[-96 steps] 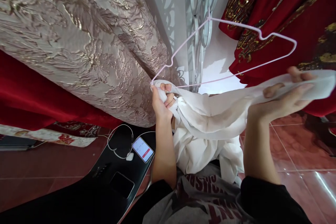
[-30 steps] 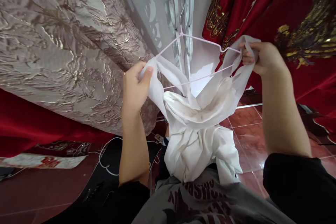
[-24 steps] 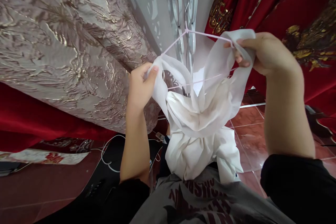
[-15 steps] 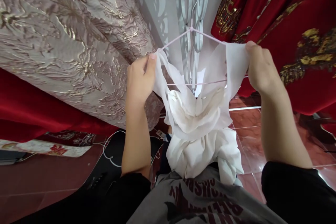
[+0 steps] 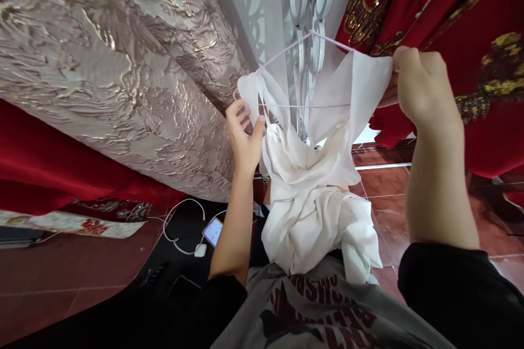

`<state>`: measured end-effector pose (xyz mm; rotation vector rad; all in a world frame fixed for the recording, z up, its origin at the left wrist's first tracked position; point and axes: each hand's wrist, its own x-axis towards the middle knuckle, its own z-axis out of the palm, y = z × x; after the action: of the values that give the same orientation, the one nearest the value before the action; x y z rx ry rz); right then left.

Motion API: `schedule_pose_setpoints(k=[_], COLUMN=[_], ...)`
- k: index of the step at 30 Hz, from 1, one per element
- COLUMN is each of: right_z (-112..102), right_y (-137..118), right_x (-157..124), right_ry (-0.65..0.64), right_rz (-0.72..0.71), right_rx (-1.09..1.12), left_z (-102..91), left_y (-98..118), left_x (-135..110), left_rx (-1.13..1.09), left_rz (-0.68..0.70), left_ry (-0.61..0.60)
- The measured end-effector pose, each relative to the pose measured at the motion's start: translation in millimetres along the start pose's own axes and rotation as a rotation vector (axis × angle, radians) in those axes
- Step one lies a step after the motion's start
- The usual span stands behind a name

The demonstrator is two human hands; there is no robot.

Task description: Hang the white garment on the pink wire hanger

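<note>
A white dress [image 5: 311,155] with a sheer top layer hangs spread on a thin pink hanger [image 5: 333,41], its lower part bunched against my shirt. My right hand [image 5: 423,84] pinches the sheer shoulder on the right side and pulls it outward, away from the hanger's end. At the other shoulder, my left hand [image 5: 245,136] has its fingers and thumb apart, beside the strap and the edge of the sheer cloth. Its fingertips lie partly behind that cloth, so I cannot tell whether they touch it.
Pale embossed fabric [image 5: 123,65] drapes on the left, and red cloth with gold trim [image 5: 458,16] on the right. White scrolled metalwork [image 5: 301,5] stands behind the hanger. A lit phone [image 5: 213,230] with a white cable lies on a black surface at my left.
My left hand has loosened from the left shoulder cloth, moving down and right with its fingers spreading. My right hand still grips its side, slightly higher. The phone has come into view.
</note>
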<state>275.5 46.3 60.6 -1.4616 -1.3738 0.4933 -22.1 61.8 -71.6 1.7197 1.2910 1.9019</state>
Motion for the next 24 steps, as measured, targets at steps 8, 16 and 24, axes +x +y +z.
schedule_pose_setpoints(k=[8,16,24], right_z=[4,97,118], right_y=[18,51,79], right_x=[3,-32,-42], right_ry=[0.304,-0.228,-0.108], right_rz=[-0.248,-0.684,-0.668], right_rx=[-0.051,-0.080,-0.100], left_z=[20.4,28.9,18.0], left_y=[-5,21,65], left_x=[17,12,13], left_rx=[-0.162,-0.107,-0.419], left_rz=[-0.077,-0.181,-0.427], left_ry=[0.023,-0.108,-0.204])
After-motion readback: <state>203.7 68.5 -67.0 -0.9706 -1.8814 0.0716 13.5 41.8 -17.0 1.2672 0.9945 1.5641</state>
